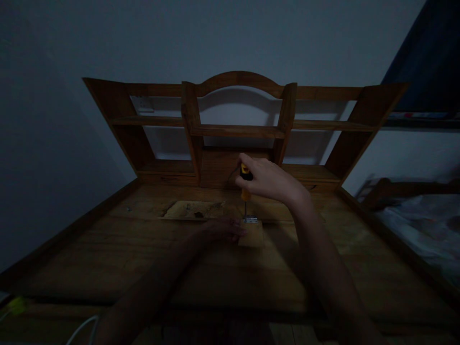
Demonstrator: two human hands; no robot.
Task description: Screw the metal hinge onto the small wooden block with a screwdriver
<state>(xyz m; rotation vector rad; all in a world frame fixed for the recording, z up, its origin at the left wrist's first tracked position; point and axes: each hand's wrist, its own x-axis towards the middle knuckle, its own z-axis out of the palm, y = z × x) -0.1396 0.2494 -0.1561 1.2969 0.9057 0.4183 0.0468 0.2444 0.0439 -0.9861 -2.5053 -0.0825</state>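
A screwdriver (246, 193) with a yellow and black handle stands upright, its shaft pointing down. My right hand (268, 178) is closed around the top of that handle. The screwdriver's tip meets the left part of a small metal hinge (251, 219), which lies at the far edge of a small wooden block (251, 235). Low in shadow, my left hand (224, 229) rests with its fingers against the block's left side. Those fingers look stretched out, though the dim light blurs them. Whether a screw sits under the tip is too small to tell.
The block lies on a wooden desk (143, 258). Behind the block, the desktop has a damaged pale patch (192, 209). A wooden shelf unit (237, 130) stands at the back against the wall. A white cable (81, 328) hangs at the lower left, and bedding (417, 220) lies at right.
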